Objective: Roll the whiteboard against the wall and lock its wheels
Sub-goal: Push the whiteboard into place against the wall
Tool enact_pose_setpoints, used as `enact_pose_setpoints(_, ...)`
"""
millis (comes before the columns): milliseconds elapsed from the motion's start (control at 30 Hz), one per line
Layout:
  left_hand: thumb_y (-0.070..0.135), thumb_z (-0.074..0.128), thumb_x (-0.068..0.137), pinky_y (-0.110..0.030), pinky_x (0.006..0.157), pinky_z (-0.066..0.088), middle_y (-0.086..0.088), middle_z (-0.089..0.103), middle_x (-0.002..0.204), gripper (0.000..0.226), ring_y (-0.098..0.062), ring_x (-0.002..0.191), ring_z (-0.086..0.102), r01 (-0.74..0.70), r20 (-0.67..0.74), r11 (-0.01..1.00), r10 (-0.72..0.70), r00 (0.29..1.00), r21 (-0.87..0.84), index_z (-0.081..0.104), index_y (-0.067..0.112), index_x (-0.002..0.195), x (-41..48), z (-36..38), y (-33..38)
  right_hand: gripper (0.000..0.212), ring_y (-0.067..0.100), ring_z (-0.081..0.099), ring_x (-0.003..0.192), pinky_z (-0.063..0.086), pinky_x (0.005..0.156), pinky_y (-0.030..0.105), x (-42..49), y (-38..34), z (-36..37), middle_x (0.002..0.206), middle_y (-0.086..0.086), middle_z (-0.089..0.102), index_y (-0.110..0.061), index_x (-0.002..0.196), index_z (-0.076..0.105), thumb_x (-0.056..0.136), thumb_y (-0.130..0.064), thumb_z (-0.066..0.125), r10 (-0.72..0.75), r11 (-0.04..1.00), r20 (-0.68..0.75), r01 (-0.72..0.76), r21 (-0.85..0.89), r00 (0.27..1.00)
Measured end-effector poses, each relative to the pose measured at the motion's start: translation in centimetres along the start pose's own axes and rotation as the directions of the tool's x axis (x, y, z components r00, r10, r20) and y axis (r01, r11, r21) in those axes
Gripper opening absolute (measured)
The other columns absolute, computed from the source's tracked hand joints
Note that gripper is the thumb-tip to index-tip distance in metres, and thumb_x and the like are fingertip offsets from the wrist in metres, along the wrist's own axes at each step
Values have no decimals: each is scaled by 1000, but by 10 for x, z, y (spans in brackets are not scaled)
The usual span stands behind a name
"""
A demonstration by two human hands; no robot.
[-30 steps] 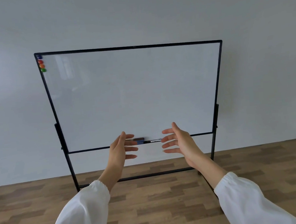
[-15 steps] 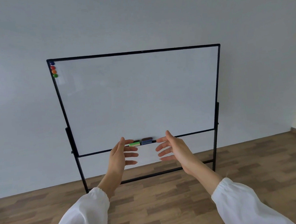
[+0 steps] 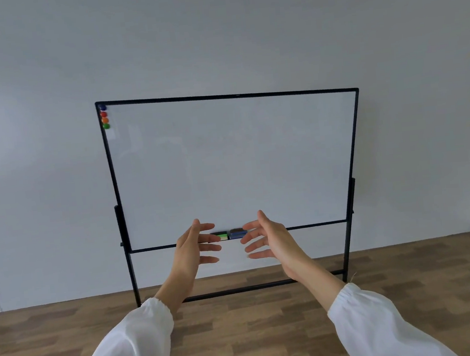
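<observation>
Head view: a person in white sleeves raises both hands, empty, toward a rolling whiteboard in a bare room.
Left hand [image 3: 196, 247]: fingers spread & apart, palm turned inward, gripping nothing; held up in the air, not touching the board.
Right hand [image 3: 266, 241]: mirrors the left, fingers splayed, palm inward, nothing in it; a gap sits btwn the two hands.
Whiteboard [image 3: 232, 163]: beyond both hands, upright on a black frame; its lower edge passes behind the fingertips. Board surface blank.
Wall [image 3: 213, 35]: pale grey, behind the board & beyond the hands; board stands near it, whether touching cannot be told.
Marker/eraser: a green item [image 3: 222, 236] and a blue item [image 3: 236, 233] lie on the bottom ledge, seen thru the gap btwn the hands.
Magnets [image 3: 104, 117]: four in a column, blue, red, orange, green, at the board's top corner, up & left of the left hand.
Stand: crossbar [image 3: 240, 290] runs low behind the wrists; wheels not visible.
Floor [image 3: 244, 336]: wood-pattern planks, below the forearms.
Sleeves [image 3: 135, 342]: white, gathered at the cuffs.
</observation>
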State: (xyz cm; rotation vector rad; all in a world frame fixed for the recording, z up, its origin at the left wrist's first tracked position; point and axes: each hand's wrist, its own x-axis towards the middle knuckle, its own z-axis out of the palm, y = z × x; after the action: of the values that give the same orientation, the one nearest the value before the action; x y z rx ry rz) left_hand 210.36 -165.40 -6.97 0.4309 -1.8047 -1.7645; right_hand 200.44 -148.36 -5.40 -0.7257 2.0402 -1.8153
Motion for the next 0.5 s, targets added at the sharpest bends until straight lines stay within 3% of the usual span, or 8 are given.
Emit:
enact_pose_setpoints(233, 46, 33, 108, -35, 68, 60, -19, 74, 107, 51, -34, 92, 72, 9, -18, 1000, -9, 1000, 18, 69, 11, 119, 1, 7, -8, 56, 16, 76, 79, 63, 69, 26, 8, 6, -3, 95, 3, 78, -15, 113, 71, 107, -53, 30, -8, 1000, 21, 8, 8, 1000)
enact_pose_setpoints(500, 47, 33, 109, -36, 68, 59, -16, 75, 102, 52, -32, 90, 74, 145, -53, 989, -143, 988, 38, 70, 11, 115, -7, 8, -45, 60, 25, 75, 81, 64, 73, 32, 11, 48, 10, 101, 12, 78, -14, 113, 73, 107, -55, 29, 126, 992, 79, -126, 1, 989)
